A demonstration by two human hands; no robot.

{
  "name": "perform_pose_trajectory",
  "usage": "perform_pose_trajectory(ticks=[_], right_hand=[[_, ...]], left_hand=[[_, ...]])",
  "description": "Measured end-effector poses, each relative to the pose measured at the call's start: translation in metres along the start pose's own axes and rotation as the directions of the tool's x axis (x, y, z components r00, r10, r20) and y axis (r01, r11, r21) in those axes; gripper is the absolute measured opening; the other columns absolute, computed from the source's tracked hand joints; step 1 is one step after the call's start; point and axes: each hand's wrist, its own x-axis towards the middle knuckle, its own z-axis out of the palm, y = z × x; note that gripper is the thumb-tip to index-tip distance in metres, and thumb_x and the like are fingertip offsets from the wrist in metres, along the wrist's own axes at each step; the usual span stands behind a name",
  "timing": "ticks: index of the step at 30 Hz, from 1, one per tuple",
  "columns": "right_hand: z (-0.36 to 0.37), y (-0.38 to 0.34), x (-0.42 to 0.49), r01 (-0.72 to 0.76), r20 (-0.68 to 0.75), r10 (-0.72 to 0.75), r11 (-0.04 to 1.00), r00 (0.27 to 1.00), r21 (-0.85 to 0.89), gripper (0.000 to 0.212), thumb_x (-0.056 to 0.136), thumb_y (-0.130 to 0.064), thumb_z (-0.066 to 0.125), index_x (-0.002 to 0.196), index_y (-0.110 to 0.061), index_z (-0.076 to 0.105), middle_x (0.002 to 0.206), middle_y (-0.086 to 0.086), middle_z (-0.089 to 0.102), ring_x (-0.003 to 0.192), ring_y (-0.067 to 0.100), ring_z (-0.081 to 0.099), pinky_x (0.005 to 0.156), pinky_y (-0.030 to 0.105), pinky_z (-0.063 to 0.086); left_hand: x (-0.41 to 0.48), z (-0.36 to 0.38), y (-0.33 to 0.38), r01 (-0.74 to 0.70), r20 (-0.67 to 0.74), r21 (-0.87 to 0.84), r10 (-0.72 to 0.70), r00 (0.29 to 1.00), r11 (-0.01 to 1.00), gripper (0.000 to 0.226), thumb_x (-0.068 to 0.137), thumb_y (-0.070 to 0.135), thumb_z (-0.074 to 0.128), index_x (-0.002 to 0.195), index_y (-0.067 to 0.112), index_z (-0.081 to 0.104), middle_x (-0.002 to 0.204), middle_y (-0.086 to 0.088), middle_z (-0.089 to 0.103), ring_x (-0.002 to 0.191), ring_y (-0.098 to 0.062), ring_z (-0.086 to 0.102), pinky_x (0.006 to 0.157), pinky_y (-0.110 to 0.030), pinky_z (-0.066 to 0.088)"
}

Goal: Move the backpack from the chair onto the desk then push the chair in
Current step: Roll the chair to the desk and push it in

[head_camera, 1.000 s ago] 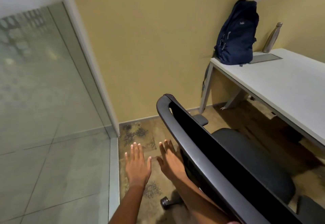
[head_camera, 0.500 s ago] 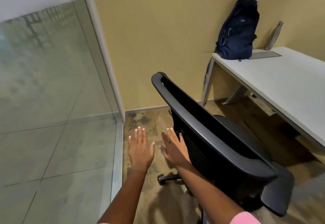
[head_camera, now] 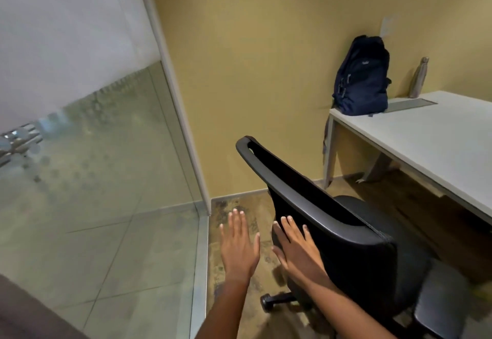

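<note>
Mustard-yellow wall [head_camera: 266,59] encloses the far side of a small room, meeting a frosted glass partition [head_camera: 80,152] in a pale frame on the left. Floor [head_camera: 239,285] beside the partition is mottled brown and tan. White desk [head_camera: 426,136] occupies the right side, top flat and pale, with a grey inset panel [head_camera: 410,104] near its back edge.

Navy backpack [head_camera: 362,78] stands upright on the far corner of the desk, back against the wall, one strap hanging over the desk edge. Metal bottle [head_camera: 419,78] stands just beside it to the right, also against the wall.

Black chair [head_camera: 332,232] stands on the floor in front of the desk, backrest toward the camera, seat apart from the desk edge and turned at an angle to it. One castor [head_camera: 266,302] shows at the lower left of the base.

Left hand [head_camera: 239,245] is held flat in the air, palm down, fingers extended and slightly spread, gripping nothing; it is near the chair but not on it. Right hand [head_camera: 298,251] is likewise flat with fingers [head_camera: 288,228] extended and a little apart, its fingertips overlapping the left edge of the backrest. Actual contact cannot be confirmed.
</note>
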Motion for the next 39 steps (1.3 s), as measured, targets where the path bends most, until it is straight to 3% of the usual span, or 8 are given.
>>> perform_pose_trajectory(ticks=[7,12,21,30,32,35,37,39], right_hand=[[0.035,0.034,0.006,-0.033,-0.094,0.032,0.999,0.995,-0.001,0.057,0.099,-0.041,0.026,0.149,-0.022,0.007,0.161,0.004,0.004,0.148,0.018,-0.004,0.120,0.038,0.002],[0.029,0.037,0.012,-0.084,-0.103,0.078,0.995,0.992,-0.051,0.058,0.099,-0.039,0.026,0.149,-0.018,0.005,0.161,0.005,0.003,0.148,0.018,0.001,0.119,0.040,0.009],[0.024,0.017,0.014,-0.197,-0.091,0.191,0.978,0.977,-0.064,0.057,0.099,-0.041,0.024,0.149,-0.020,0.004,0.161,0.005,0.000,0.147,0.019,-0.008,0.119,0.041,-0.003],[0.024,0.000,-0.004,-0.249,-0.180,0.232,0.965,0.956,-0.078,0.057,0.099,-0.041,0.023,0.149,-0.020,0.005,0.161,0.004,0.003,0.147,0.018,-0.007,0.119,0.041,-0.003],[0.019,-0.004,-0.007,-0.226,-0.206,0.204,0.970,0.957,-0.090,0.057,0.099,-0.043,0.022,0.149,-0.020,0.006,0.161,0.003,0.003,0.147,0.017,-0.007,0.119,0.041,-0.003],[0.006,-0.012,-0.012,-0.169,-0.271,0.138,0.981,0.953,-0.097,0.059,0.098,-0.044,0.024,0.149,-0.020,0.007,0.160,0.004,0.008,0.148,0.017,-0.003,0.120,0.041,0.000],[-0.004,-0.017,-0.016,-0.129,-0.325,0.088,0.986,0.942,-0.106,0.059,0.098,-0.045,0.025,0.149,-0.019,0.008,0.159,0.005,0.015,0.148,0.017,0.007,0.120,0.041,0.009],[-0.015,-0.023,-0.022,-0.092,-0.374,0.049,0.991,0.926,-0.097,0.060,0.098,-0.046,0.025,0.149,-0.020,0.010,0.158,0.005,0.021,0.145,0.017,0.021,0.116,0.038,0.025]], left_hand=[[-0.003,-0.015,0.009,-0.058,-0.023,0.054,0.060,0.998,0.997,0.065,0.096,0.048,0.015,0.143,0.012,-0.011,0.157,-0.010,-0.009,0.144,-0.026,-0.009,0.117,-0.043,-0.004],[0.004,-0.018,0.008,-0.112,-0.014,0.044,0.113,0.993,0.993,0.065,0.095,0.047,0.013,0.143,0.010,-0.011,0.157,-0.011,-0.009,0.144,-0.025,-0.009,0.118,-0.042,-0.004],[0.011,-0.025,-0.011,-0.202,0.019,0.034,0.201,0.979,0.979,0.064,0.096,0.046,0.013,0.143,0.010,-0.012,0.156,-0.011,-0.011,0.144,-0.024,-0.011,0.117,-0.042,-0.006],[0.005,-0.022,-0.017,-0.265,0.012,-0.036,0.265,0.964,0.964,0.065,0.096,0.047,0.013,0.143,0.010,-0.011,0.156,-0.012,-0.010,0.144,-0.025,-0.010,0.117,-0.043,-0.005],[0.006,-0.028,-0.016,-0.270,-0.024,-0.056,0.269,0.963,0.961,0.067,0.091,0.053,0.001,0.143,0.011,-0.010,0.157,-0.011,-0.009,0.144,-0.025,-0.008,0.118,-0.043,-0.003],[0.010,-0.042,-0.012,-0.291,-0.097,-0.088,0.283,0.954,0.953,0.089,0.070,0.058,-0.034,0.142,0.011,-0.010,0.156,-0.010,-0.008,0.144,-0.025,-0.006,0.117,-0.042,-0.002],[0.015,-0.052,-0.010,-0.308,-0.150,-0.117,0.290,0.945,0.944,0.090,0.066,0.058,-0.040,0.140,0.012,-0.014,0.155,-0.009,-0.010,0.143,-0.024,-0.010,0.116,-0.040,-0.005],[0.021,-0.064,-0.007,-0.321,-0.200,-0.150,0.289,0.936,0.935,0.082,0.072,0.060,-0.032,0.138,0.014,-0.017,0.152,-0.007,-0.015,0.139,-0.022,-0.017,0.114,-0.039,-0.008]])
